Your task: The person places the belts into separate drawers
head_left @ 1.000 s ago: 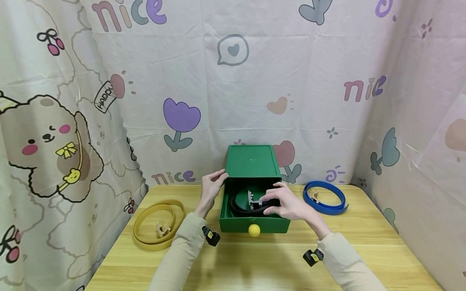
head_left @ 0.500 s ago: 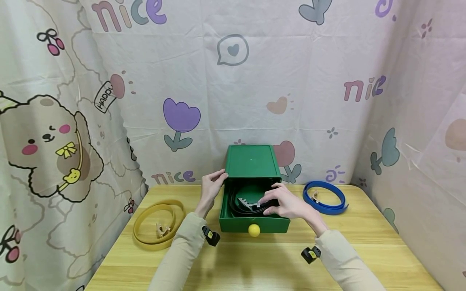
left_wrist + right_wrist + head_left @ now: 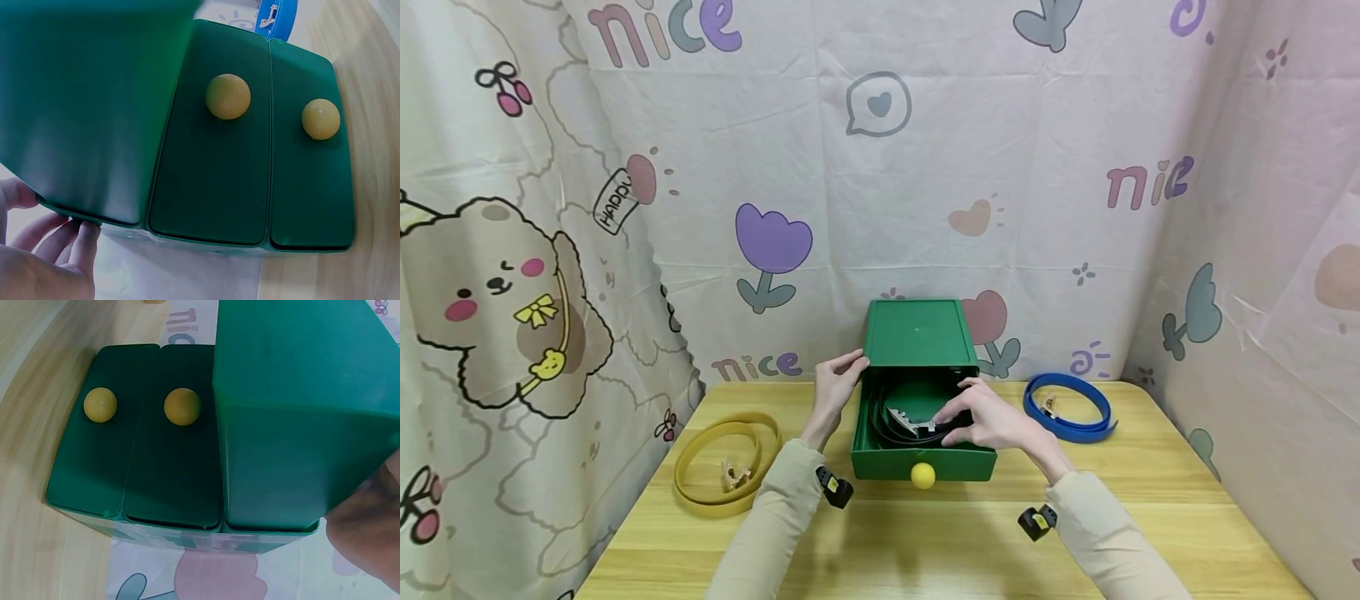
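Note:
A green drawer cabinet [image 3: 917, 333] stands in the middle of the table, its top drawer [image 3: 891, 463] pulled out by a yellow knob [image 3: 923, 476]. Inside lies a coiled black belt [image 3: 880, 421] with a silver buckle [image 3: 901, 421]. My right hand [image 3: 992, 417] reaches into the drawer over its right side, thumb and index finger pinching the belt beside the buckle. At the cabinet's upper left front corner, my left hand [image 3: 837, 385] holds the edge. In the left wrist view, its fingers [image 3: 81, 247] lie against the cabinet's side. The right fingertips are hidden in the right wrist view.
Left on the table is a coiled yellow belt [image 3: 688, 492]; a coiled blue belt [image 3: 1078, 432] lies at the back right. Both wrist views show two lower drawers, pushed in, with round knobs [image 3: 321, 119]. A patterned curtain [image 3: 880, 225] surrounds the table [image 3: 955, 554].
The silver buckle has tipped over to the left, from standing up to lying low inside the coil. My right hand has shifted slightly left. My left hand stays at the cabinet corner.

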Available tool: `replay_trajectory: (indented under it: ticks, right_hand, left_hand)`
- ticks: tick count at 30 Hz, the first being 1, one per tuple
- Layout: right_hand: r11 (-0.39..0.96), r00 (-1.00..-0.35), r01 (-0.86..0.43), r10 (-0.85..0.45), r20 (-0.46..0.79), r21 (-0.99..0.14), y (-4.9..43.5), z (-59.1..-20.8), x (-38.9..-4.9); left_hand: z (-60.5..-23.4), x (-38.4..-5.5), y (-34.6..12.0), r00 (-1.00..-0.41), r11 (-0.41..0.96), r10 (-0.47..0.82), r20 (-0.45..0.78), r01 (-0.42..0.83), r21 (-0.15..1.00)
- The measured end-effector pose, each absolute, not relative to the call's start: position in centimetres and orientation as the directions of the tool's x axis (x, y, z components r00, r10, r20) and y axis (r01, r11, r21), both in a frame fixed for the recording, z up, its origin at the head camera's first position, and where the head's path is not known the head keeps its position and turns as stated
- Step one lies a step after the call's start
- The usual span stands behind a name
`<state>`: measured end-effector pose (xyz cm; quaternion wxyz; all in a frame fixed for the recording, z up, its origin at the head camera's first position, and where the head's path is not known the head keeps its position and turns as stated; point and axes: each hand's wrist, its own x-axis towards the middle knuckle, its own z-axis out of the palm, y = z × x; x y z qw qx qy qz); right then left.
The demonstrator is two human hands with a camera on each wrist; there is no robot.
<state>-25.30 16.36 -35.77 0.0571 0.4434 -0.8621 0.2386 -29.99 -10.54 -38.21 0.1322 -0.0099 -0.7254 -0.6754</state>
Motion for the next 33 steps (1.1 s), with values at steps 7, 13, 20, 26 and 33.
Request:
replay_trajectory:
  ticks: [7, 13, 20, 26, 33]
  right_hand:
    - [0.506, -0.611, -0.782, -0.737, 0.288, -0.364, 16.28, -35.76, -25.36]
    - [0.516, -0.613, -0.781, -0.741, 0.274, -0.352, 16.26, -35.83, -25.45]
    - [0.521, -0.616, -0.778, -0.742, 0.264, -0.351, 16.26, -36.01, -25.6]
    - [0.523, -0.616, -0.778, -0.744, 0.258, -0.349, 16.26, -35.99, -25.49]
    - [0.503, -0.609, -0.781, -0.744, 0.276, -0.369, 16.39, -36.12, -25.5]
  left_hand:
    - [-38.17, -30.03, -10.57, -0.965, 0.082, -0.168, 0.203, 0.192, 0.978]
    - [-38.24, -30.09, -10.58, -0.964, 0.078, -0.167, 0.206, 0.196, 0.978]
    - [-38.25, -30.16, -10.56, -0.965, 0.068, -0.17, 0.2, 0.191, 0.979]
    - [-38.21, -30.02, -10.59, -0.966, 0.074, -0.166, 0.2, 0.19, 0.979]
    - [-38.25, -29.94, -10.54, -0.967, 0.074, -0.161, 0.197, 0.187, 0.98]
